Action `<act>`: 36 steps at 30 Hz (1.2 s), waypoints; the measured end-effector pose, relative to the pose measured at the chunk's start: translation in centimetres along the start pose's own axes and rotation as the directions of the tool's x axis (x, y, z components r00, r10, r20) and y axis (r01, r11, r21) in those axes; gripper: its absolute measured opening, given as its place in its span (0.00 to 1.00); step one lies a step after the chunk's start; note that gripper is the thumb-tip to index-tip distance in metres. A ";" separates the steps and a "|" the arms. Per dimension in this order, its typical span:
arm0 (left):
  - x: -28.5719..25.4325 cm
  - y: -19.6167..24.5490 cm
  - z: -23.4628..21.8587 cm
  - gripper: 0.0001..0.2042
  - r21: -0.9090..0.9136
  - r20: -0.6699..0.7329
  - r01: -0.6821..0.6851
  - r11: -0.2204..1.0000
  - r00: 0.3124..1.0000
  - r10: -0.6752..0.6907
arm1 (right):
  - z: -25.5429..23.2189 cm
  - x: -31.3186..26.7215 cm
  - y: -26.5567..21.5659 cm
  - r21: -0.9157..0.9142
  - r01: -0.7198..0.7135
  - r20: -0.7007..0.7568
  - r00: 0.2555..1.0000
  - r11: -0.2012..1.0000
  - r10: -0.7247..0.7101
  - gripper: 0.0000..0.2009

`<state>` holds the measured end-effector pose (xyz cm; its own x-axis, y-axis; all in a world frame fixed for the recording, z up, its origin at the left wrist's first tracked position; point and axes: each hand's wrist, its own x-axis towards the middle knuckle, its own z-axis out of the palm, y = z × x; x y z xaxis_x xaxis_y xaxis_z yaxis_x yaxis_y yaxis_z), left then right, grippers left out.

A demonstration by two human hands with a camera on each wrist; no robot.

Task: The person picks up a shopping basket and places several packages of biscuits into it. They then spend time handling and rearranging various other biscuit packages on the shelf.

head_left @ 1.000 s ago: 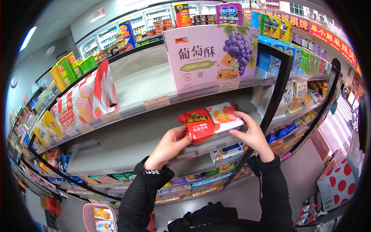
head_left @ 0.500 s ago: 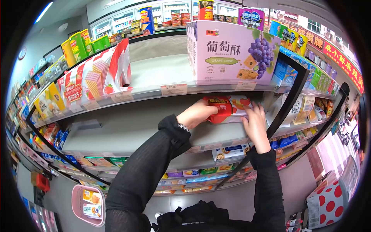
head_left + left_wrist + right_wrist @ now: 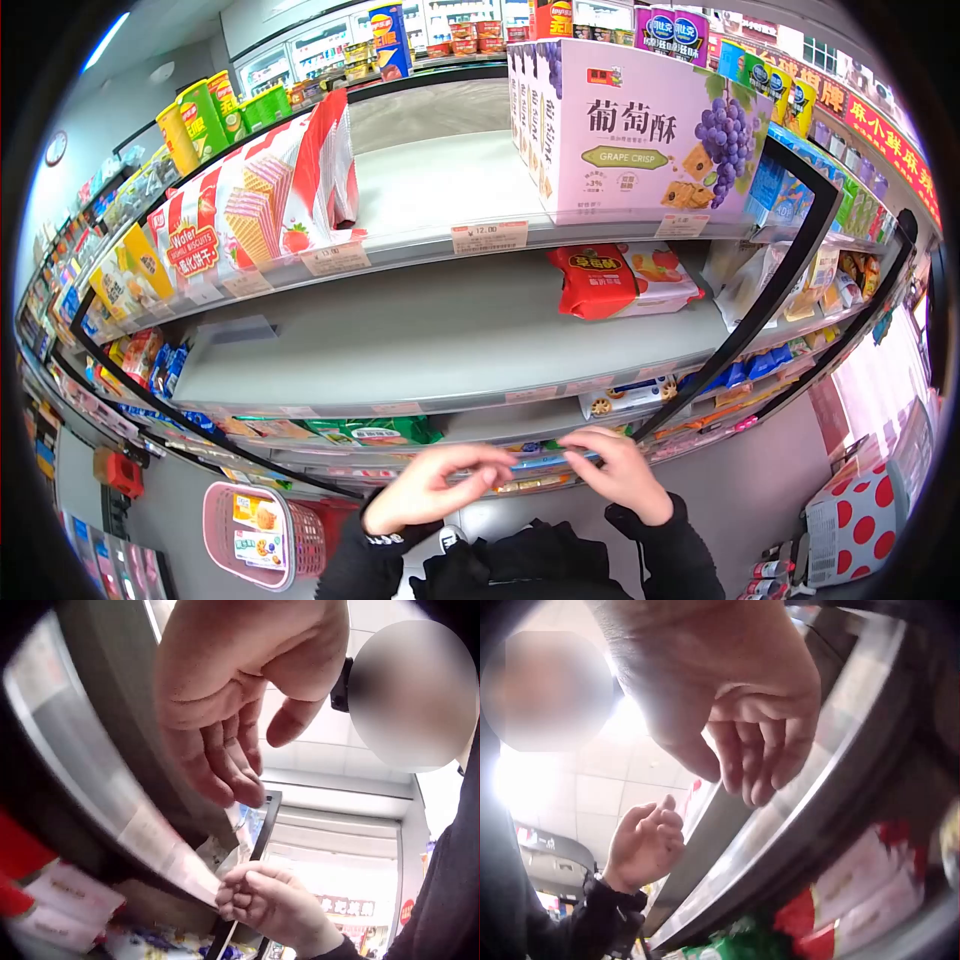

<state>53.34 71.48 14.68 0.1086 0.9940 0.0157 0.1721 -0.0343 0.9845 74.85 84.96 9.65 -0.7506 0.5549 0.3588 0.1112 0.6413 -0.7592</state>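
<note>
Bright, even indoor light; the head view is sharp but curved, with black edges. Both wrist views show glare and soft, blurred shelves [image 3: 840, 780].

This was a shop: grey metal tiered shelves [image 3: 440, 340] held packaged snacks above white printed price labels [image 3: 490, 237].

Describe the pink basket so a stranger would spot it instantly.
Start at the black-framed shelving, then drop to the grey floor by its lower left. There sits an open pink basket with slotted sides. Unlike the red object farther left, it shows two snack packets inside.
</note>
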 end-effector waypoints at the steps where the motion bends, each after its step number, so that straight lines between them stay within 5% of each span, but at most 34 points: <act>1: -0.4 -2.3 0.3 0.14 -0.089 0.006 0.098 0.991 0.995 -0.098 | 1.3 0.2 1.1 0.034 -0.058 0.039 0.998 0.998 0.057 0.13; 2: -0.5 -6.3 0.6 0.17 -0.223 -0.042 0.100 0.970 0.993 -0.112 | 2.6 0.4 2.5 0.034 -0.057 0.026 0.998 0.998 0.056 0.13; 4: 0.0 -11.1 1.2 0.26 0.020 -0.325 0.057 0.998 0.945 -0.048 | 4.6 1.2 5.4 -0.159 -0.064 -0.282 0.959 0.985 0.016 0.17; 6: 1.2 -15.9 1.1 0.33 0.238 -0.494 0.111 0.965 0.869 0.022 | 5.3 2.7 7.0 -0.199 -0.080 -0.332 0.943 0.977 0.009 0.18; 11: 3.5 -15.2 1.4 0.32 0.530 -0.600 0.027 0.848 0.719 0.352 | 6.5 5.1 9.6 -0.152 -0.146 -0.361 0.929 0.978 0.083 0.19; 15: 5.0 -14.0 0.8 0.24 0.141 -0.673 0.011 0.990 0.734 0.088 | 7.1 5.7 11.7 -0.029 -0.193 -0.469 0.869 0.981 0.157 0.22; 17: 5.9 -15.5 -0.2 0.19 0.154 -0.653 0.007 0.988 0.751 0.096 | 6.3 6.1 11.3 -0.030 -0.238 -0.463 0.864 0.971 0.198 0.19; 19: 6.8 -16.1 -0.4 0.17 0.118 -0.646 -0.024 0.993 0.757 0.095 | 5.9 7.0 12.5 -0.381 -0.164 -0.397 0.918 0.910 -0.001 0.17; 26: 6.6 -14.2 -0.4 0.13 -0.049 -0.718 -0.093 0.994 0.696 0.030 | 5.8 7.0 12.9 -0.341 -0.188 -0.380 0.924 0.921 0.048 0.16; 28: 6.0 -13.7 -0.1 0.12 -0.070 -0.718 -0.142 0.987 0.694 0.049 | 5.7 5.9 11.2 0.070 -0.165 -0.433 0.884 0.984 0.179 0.15; 29: 5.6 -13.3 0.1 0.12 -0.087 -0.716 -0.194 0.977 0.695 0.074 | 5.4 5.3 10.4 0.071 -0.162 -0.428 0.886 0.984 0.177 0.15; 31: 4.1 -11.5 1.5 0.14 -0.159 -0.698 -0.193 0.968 0.716 0.028 | 4.8 3.9 8.8 0.570 -0.145 -0.237 0.914 0.809 0.331 0.21; 36: 0.1 -11.3 4.6 0.17 -0.161 -0.644 -0.173 0.972 0.764 0.029 | 3.0 -0.9 5.7 0.601 -0.124 -0.207 0.930 0.790 0.303 0.24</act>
<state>55.91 71.48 2.74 -0.5426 0.8258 0.1536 -0.0090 -0.1885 0.9820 74.17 86.53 3.42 -0.5296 0.8203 0.2160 -0.2105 0.1196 -0.9703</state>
